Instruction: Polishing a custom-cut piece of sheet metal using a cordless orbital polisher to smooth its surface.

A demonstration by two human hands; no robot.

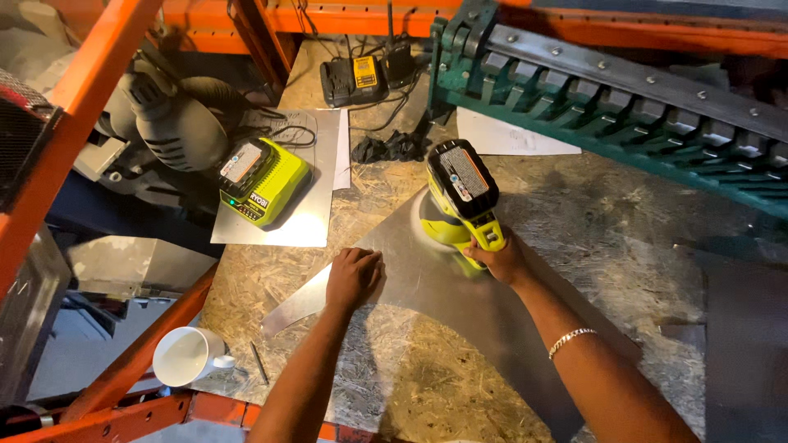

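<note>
A bare sheet of grey metal lies flat on the chipboard bench top. My left hand presses down on the sheet near its left end, fingers curled. My right hand grips the handle of a yellow-green cordless sander with a black battery pack. The sander's round pad rests on the sheet's far edge. A thin bracelet circles my right wrist.
A yellow-green battery charger sits on another metal sheet at left. A black charger and cables lie at the back. A green metal brake spans the right rear. A white mug stands at the bench's front left; orange rack beams frame it.
</note>
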